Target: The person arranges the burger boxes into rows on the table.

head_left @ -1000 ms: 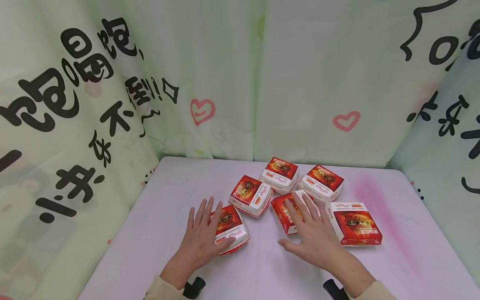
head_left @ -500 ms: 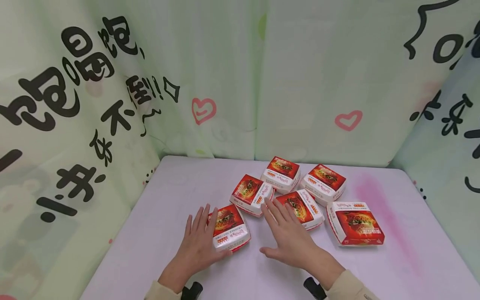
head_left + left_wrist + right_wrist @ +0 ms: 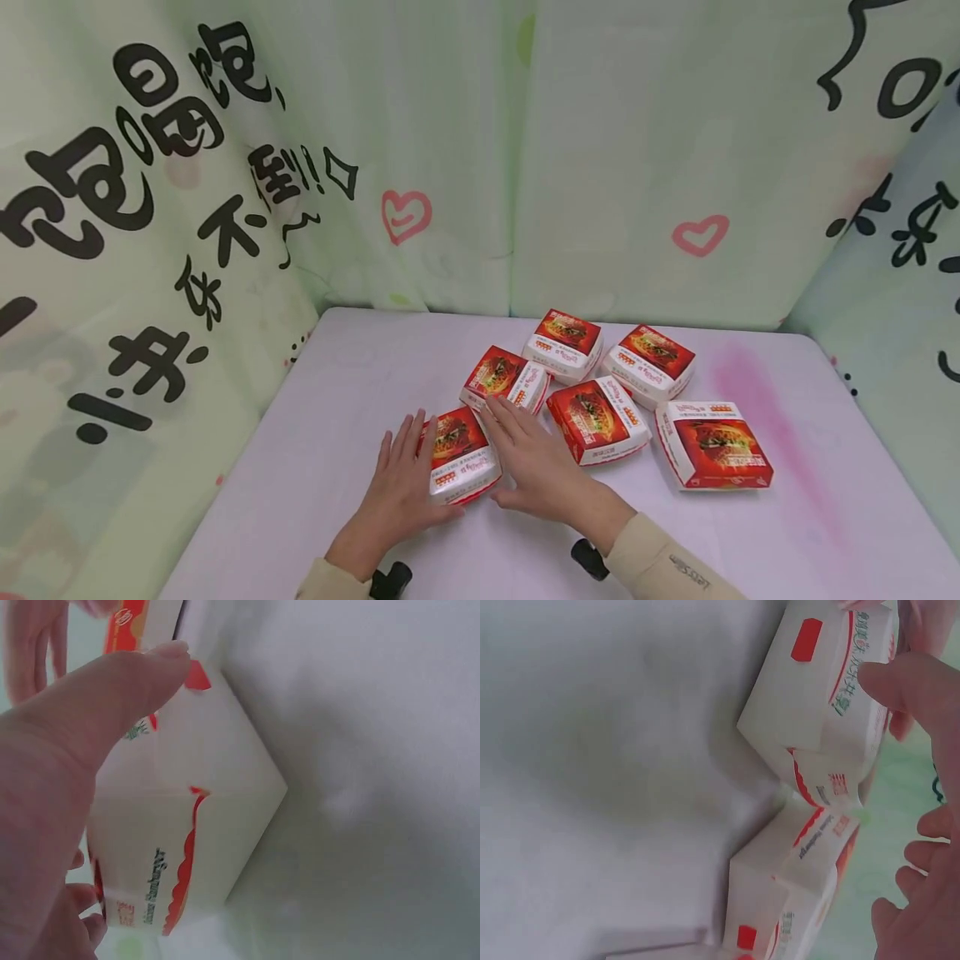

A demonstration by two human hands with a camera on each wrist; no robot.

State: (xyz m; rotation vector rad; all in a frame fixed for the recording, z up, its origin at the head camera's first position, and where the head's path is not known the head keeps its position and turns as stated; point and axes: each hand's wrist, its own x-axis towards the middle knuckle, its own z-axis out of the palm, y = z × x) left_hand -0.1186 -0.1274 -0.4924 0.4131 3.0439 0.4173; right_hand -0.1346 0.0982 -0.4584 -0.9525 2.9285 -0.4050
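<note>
Left hand [image 3: 396,492] and right hand [image 3: 534,467], fingers flat and apart, flank the nearest burger box [image 3: 459,452] near the desk's [image 3: 315,467] front edge; five boxes cluster behind; left side bare.

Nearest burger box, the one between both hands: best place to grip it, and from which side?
Take the nearest burger box by its two opposite white side walls, coming from above. It lies flat and closed on the table, walls flaring towards the lid, as the left wrist view shows. Left hand and right hand already flank those walls, so a two-sided grip probably suits.
</note>
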